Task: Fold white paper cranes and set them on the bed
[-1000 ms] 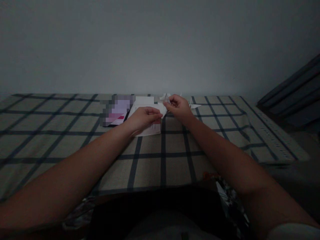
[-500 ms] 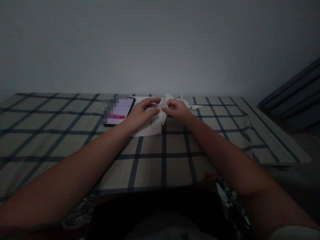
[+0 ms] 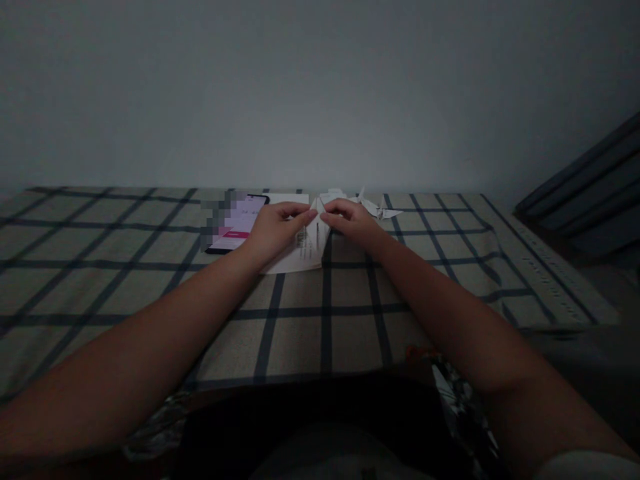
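Observation:
Both my arms reach forward over a checked cloth (image 3: 300, 320). My left hand (image 3: 274, 230) and my right hand (image 3: 350, 223) meet at a small folded piece of white paper (image 3: 320, 217), fingers pinched on it from either side. Under the hands lies a printed white sheet (image 3: 300, 257). Two small folded white paper figures (image 3: 380, 210) stand just right of my right hand. A phone (image 3: 235, 223) with a lit pink and white screen lies left of my left hand.
A pale wall rises right behind the far edge of the cloth. A dark striped bolster or cushion (image 3: 585, 200) leans at the right. Dark fabric and a patterned item (image 3: 460, 400) lie near my body.
My right hand has lowered the small folded paper toward the sheet, and my left hand has come up to meet it; both now pinch it together.

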The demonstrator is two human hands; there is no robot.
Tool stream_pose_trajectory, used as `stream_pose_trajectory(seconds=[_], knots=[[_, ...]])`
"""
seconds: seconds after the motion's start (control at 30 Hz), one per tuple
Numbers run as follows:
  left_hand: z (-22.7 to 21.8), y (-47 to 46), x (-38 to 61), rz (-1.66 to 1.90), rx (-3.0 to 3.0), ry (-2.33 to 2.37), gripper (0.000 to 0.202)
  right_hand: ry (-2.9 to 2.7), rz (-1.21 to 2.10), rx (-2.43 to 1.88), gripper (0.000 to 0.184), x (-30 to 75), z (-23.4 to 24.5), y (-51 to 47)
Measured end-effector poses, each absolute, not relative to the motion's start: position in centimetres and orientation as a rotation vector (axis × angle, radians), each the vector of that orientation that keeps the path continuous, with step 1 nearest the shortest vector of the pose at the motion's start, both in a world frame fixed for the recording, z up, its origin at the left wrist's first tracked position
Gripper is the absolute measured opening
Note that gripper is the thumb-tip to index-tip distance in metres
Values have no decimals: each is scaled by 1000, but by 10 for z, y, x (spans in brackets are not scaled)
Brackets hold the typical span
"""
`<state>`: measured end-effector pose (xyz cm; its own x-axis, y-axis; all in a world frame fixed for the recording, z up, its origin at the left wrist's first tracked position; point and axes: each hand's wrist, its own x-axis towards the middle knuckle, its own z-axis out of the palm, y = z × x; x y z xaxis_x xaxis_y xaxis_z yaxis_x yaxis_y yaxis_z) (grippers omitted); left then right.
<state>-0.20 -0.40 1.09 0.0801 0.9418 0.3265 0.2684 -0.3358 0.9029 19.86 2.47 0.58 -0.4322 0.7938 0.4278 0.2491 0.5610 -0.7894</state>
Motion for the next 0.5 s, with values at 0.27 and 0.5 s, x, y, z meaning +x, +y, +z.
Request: stream_pose_trajectory(seconds=[0.27,0.5], knots=[[12,-7,0,1295,1562,1151,35,-1921,816,-886,29,200,7,23],[15,-10,2,1250,1485,1121,36,-1880,940,-821,29,197,9,19]])
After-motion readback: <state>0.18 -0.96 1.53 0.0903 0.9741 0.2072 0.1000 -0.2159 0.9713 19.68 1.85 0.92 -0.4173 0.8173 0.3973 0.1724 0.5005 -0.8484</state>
